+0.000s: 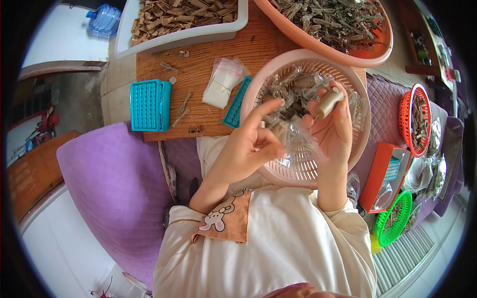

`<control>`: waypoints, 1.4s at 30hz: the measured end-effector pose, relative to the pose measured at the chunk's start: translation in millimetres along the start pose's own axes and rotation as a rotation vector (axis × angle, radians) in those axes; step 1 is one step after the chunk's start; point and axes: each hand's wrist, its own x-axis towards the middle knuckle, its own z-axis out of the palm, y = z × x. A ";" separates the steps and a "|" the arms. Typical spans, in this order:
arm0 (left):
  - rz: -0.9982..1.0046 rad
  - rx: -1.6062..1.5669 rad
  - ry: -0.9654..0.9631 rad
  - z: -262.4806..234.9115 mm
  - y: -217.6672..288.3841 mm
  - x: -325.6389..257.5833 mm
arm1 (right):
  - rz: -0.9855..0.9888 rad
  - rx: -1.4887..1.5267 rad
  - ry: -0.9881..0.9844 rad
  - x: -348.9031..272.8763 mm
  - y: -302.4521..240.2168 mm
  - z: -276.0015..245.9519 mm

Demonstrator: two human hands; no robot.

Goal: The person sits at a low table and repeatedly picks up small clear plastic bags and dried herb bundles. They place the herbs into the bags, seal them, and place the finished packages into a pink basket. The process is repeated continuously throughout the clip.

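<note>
My right hand [335, 126] is closed around a short khaki tube-like roll [328, 103] with a paler end, held upright at a slant. Just below its fingers, a clear plastic bag [305, 139] slants across the pink basket; whether those fingers also grip it I cannot tell. My left hand [256, 144] is over the basket's near left side, index finger stretched out and the other fingers loosely bent, with nothing visible in it. Beneath both hands stands the pink slotted basket [365, 114], full of clear packets [298, 82] with brownish pieces inside.
On the wooden table [198, 64] lie a stack of clear bags [224, 82], teal trays [150, 105] and loose stems [183, 104]. A white tub [242, 22] of tan pieces and an orange basin [385, 54] of dried plants stand behind. Red [405, 119] and green baskets [405, 198] sit right.
</note>
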 end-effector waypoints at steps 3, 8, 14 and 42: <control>-0.001 -0.126 -0.006 2.8 2.0 4.6 | 0.048 0.019 -0.015 -1.9 1.0 7.4; -0.017 0.022 -0.032 -1.5 -2.1 6.5 | 0.086 0.104 -0.091 -2.0 4.0 12.8; 0.062 0.259 0.014 2.9 3.7 10.3 | 0.206 0.348 -0.083 -3.2 3.4 18.9; 0.264 0.990 0.446 10.9 40.5 -14.8 | -0.150 -1.190 -0.479 -16.0 -25.7 38.0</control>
